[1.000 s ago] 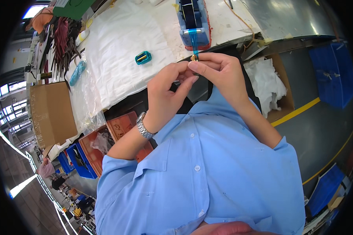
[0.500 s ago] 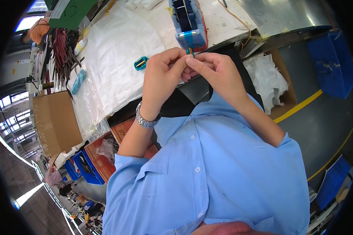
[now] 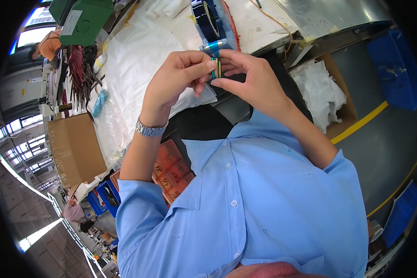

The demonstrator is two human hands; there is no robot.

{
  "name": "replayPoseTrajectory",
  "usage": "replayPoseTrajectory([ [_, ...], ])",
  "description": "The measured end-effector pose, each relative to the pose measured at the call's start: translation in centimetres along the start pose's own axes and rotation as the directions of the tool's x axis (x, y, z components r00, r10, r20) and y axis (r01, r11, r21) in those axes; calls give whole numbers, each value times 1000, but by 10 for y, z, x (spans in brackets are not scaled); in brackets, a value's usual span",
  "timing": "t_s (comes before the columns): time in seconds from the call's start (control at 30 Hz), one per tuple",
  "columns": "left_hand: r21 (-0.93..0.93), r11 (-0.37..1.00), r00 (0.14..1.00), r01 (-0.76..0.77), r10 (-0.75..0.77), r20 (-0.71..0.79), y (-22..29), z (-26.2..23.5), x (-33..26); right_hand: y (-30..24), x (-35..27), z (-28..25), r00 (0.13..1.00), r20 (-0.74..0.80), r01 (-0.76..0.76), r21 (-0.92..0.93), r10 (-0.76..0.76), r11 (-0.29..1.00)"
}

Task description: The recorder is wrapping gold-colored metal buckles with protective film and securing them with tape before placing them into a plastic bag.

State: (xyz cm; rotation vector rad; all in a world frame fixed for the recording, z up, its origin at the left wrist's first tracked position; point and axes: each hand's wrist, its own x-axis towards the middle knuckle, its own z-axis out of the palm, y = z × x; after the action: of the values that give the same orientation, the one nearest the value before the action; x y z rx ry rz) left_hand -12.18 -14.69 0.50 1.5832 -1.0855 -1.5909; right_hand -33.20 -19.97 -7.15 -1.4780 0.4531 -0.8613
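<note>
A small gold-coloured metal piece with teal film (image 3: 218, 68) is held upright between my hands, in front of the tape dispenser (image 3: 214, 28). My left hand (image 3: 178, 76), with a metal watch (image 3: 150, 129) on its wrist, pinches the teal edge between thumb and forefinger. From the other side, my right hand (image 3: 252, 76) has its forefinger at the piece's top and its thumb near the bottom. Blue tape from the dispenser's roll hangs at its front, just above the piece. Its exact kind is too small to tell.
White sheeting (image 3: 139, 55) covers the worktable's left part. A cardboard box (image 3: 76, 148) stands at left, an orange compartment tray (image 3: 171, 169) below my left forearm. To the right are a box of white scraps (image 3: 319, 92) and a blue bin (image 3: 396, 74). A person in orange (image 3: 48, 44) is far left.
My hands have drawn slightly apart, and my left wrist has swung left. More of the gold piece now shows. The teal-and-gold item that lay on the sheeting is no longer visible. The view has shifted slightly.
</note>
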Motion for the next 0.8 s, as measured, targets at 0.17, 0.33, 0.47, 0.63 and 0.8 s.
replayPoseTrajectory([
  [0.17,-26,997,997,76,-75,9,11,-2,3,1,2,1,1000,-10,7,39,-7,999],
  [0.33,-51,996,996,72,-75,-54,3,3,6,4,0,3,997,-66,-29,93,35,995],
  [0.47,-226,971,975,74,-118,-188,-3,13,2,8,2,6,995,-90,-23,92,32,995],
  [0.63,-374,922,968,96,-174,-179,-5,13,3,4,2,7,992,-125,-14,77,23,997],
  [0.8,-549,813,962,196,-268,-53,-3,7,5,-2,0,15,986,-161,-21,121,40,992],
])
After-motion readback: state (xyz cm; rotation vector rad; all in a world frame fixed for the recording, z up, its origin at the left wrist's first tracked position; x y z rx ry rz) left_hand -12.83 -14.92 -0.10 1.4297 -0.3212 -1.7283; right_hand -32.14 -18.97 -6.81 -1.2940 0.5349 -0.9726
